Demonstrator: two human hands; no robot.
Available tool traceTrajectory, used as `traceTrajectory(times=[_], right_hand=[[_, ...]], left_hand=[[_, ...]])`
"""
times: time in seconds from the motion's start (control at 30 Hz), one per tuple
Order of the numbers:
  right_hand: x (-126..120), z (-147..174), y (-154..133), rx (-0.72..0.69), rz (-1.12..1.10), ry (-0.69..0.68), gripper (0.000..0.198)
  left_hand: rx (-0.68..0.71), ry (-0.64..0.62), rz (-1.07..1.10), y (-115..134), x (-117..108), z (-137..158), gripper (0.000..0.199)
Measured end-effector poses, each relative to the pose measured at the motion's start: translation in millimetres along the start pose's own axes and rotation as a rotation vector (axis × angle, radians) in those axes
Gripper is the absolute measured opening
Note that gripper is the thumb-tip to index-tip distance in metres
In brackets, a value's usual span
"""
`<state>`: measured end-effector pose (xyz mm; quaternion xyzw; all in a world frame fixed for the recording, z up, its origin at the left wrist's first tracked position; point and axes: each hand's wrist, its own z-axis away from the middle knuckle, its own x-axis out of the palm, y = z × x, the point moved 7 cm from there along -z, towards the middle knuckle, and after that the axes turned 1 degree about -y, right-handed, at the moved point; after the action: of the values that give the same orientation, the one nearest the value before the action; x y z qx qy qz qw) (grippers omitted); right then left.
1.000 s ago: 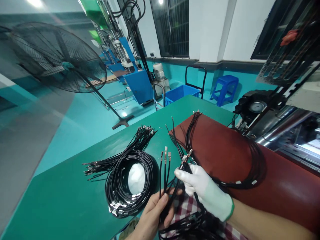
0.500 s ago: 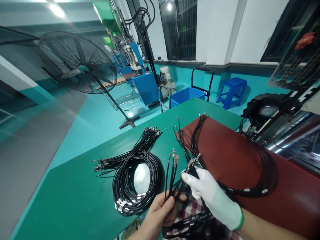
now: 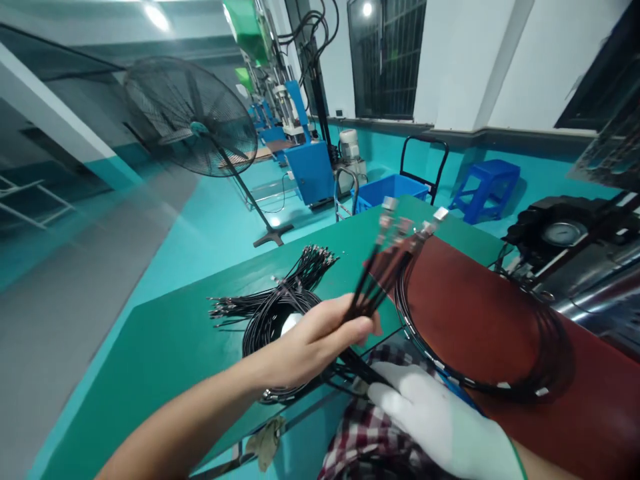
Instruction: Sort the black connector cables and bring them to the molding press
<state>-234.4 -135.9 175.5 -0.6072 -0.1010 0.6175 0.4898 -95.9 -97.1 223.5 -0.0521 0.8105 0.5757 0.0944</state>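
Beside a smooth green table [image 3: 165, 360], the bare left hand [image 3: 320, 340] and gloved right hand [image 3: 430, 413] clasp thin, metal-tipped black cables [image 3: 368, 297].

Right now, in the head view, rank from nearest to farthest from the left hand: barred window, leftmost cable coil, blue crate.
1. Leftmost cable coil, left of the hand.
2. Blue crate, beyond the table.
3. Barred window, behind the crate.

A ceiling lamp [image 3: 157, 17] lights the scene coolly, with glare on the turquoise floor [image 3: 225, 220], shadow on the red mat [image 3: 475, 307], motion-blurred wire terminals [image 3: 389, 205] and stretched frame edges.
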Motion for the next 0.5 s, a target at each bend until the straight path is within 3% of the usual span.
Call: traceTrajectory(times=[0.07,0.13,0.3,0.4,0.5], right_hand=[[-6,2,-8,-0.026,0.068,-0.056,0.043],[-9,4,-8,-0.014,0.015,-0.140,0.050],[-5,7,-4,0.043,-0.447,-0.321,0.054],[5,1,-4,0.054,-0.548,-0.345,0.044],[18,-12,-8,0.013,-0.470,-0.297,0.029]], left_hand=[[-0.042,-0.105,-0.251,3,6,-10,0.036],[-0.088,-0.132,-0.380,0,7,-15,0.037],[-0.217,-0.064,-0.378,-15,2,-6,0.042],[-0.259,0.154,-0.405,-13,-31,12,0.044],[-0.406,0.363,-0.476,-14,-86,31,0.043]])
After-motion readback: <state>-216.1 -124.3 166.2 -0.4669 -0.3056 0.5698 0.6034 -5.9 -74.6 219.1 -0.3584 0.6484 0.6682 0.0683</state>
